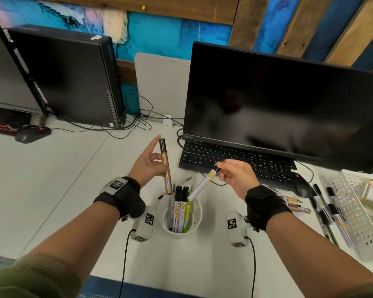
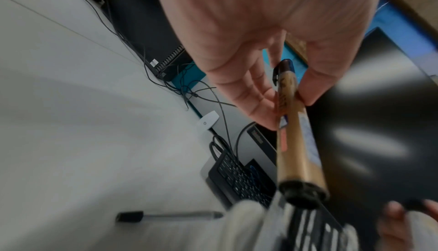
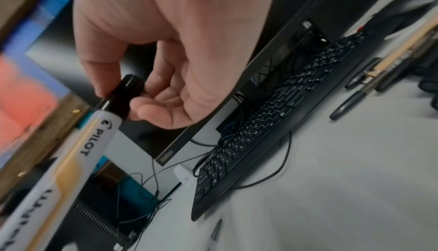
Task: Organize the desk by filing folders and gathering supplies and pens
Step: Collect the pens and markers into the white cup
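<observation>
A white pen cup [image 1: 179,229] stands on the desk between my wrists and holds several markers [image 1: 180,208]. My left hand [image 1: 150,162] pinches a gold marker [image 1: 166,167] [image 2: 294,142] with a black cap, held nearly upright just left of and above the cup. My right hand [image 1: 228,171] [image 3: 151,94] pinches the black cap end of a white Pilot marker [image 1: 201,185] [image 3: 78,159]; its lower end dips into the cup's mouth. A thin grey pen [image 1: 185,180] [image 2: 170,215] lies on the desk behind the cup.
A black keyboard [image 1: 239,162] and dark monitor [image 1: 289,104] sit behind my right hand. A mouse [image 1: 303,183], several loose markers [image 1: 327,211] and a white perforated tray [image 1: 357,214] lie at the right. A computer tower [image 1: 73,76] and cables [image 1: 136,121] stand at the back left.
</observation>
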A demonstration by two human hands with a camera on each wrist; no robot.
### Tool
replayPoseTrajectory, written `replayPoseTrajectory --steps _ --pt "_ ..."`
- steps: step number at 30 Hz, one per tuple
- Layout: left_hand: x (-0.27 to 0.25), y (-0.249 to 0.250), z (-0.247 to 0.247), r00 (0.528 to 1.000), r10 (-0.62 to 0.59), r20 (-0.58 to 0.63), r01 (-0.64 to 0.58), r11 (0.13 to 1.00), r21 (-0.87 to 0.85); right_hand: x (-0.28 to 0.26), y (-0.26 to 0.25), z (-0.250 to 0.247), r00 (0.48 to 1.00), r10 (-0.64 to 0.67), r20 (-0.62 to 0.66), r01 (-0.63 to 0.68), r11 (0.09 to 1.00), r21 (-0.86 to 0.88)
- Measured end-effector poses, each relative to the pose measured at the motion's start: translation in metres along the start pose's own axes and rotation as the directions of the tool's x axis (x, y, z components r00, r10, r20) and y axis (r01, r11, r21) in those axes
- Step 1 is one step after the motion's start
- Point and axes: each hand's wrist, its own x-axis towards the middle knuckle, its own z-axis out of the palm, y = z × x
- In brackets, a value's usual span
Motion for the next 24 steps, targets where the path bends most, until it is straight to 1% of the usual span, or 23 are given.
replayPoseTrajectory --steps 3,5,9,12,15,18,20,22,24 --pt "-0.013 -0.002 0.010 0.995 0.048 0.090 -0.054 0.996 0.065 -0.006 0.006 0.007 0.999 -0.005 0.054 0.013 0.989 -0.150" --pt "-0.021 -0.008 0.016 0.989 0.084 0.124 -0.104 0.981 0.165 -0.011 0.010 0.011 0.996 -0.016 0.089 0.040 0.959 -0.281" --pt "-0.036 -0.026 0.023 0.976 0.170 0.137 -0.210 0.908 0.362 -0.022 0.021 0.017 0.983 -0.054 0.176 0.129 0.884 -0.450" --pt "-0.042 -0.037 0.023 0.973 0.179 0.147 -0.226 0.871 0.437 -0.027 0.027 0.021 0.975 -0.075 0.207 0.172 0.847 -0.503" --pt "-0.046 -0.049 0.022 0.978 0.149 0.149 -0.202 0.869 0.453 -0.031 0.032 0.025 0.971 -0.077 0.225 0.194 0.805 -0.561" --pt "-0.047 -0.055 0.021 0.978 0.165 0.126 -0.204 0.874 0.442 -0.032 0.040 0.026 0.978 -0.078 0.196 0.181 0.787 -0.590" --pt "-0.045 -0.056 0.020 0.977 0.165 0.133 -0.207 0.871 0.445 -0.031 0.044 0.025 0.980 -0.083 0.179 0.176 0.781 -0.599" --pt "-0.043 -0.055 0.017 0.979 0.161 0.127 -0.200 0.887 0.415 -0.030 0.047 0.025 0.982 -0.085 0.171 0.172 0.783 -0.598" --pt "-0.041 -0.053 0.015 0.984 0.166 0.070 -0.180 0.920 0.347 -0.031 0.049 0.025 0.982 -0.083 0.168 0.164 0.811 -0.561"
